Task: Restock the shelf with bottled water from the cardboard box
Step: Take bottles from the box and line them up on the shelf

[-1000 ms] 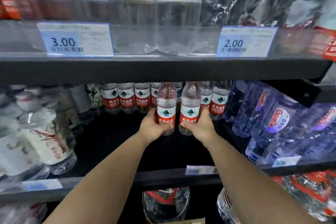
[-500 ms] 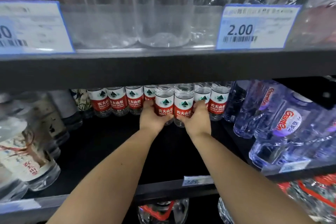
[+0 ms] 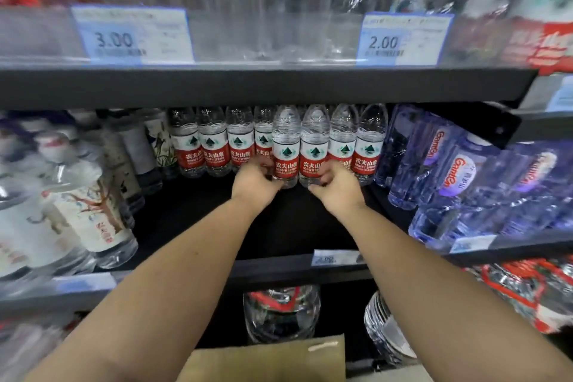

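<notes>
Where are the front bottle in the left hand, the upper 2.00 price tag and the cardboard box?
Left front bottle [image 3: 286, 166], head view, red label.
Upper 2.00 price tag [image 3: 383, 42], head view, printed price.
Cardboard box [image 3: 263, 363], head view, brown flap.

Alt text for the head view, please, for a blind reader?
Two hands stand red-labelled water bottles on a shelf: left hand gripping the left bottle, right hand the right bottle, before a matching row. Blue bottles lie right; cardboard box below.

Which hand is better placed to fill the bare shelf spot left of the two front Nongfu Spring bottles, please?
Probably left: the left hand grips the left front bottle beside that spot; the right hand, gripping the right front bottle, would cross over.
</notes>
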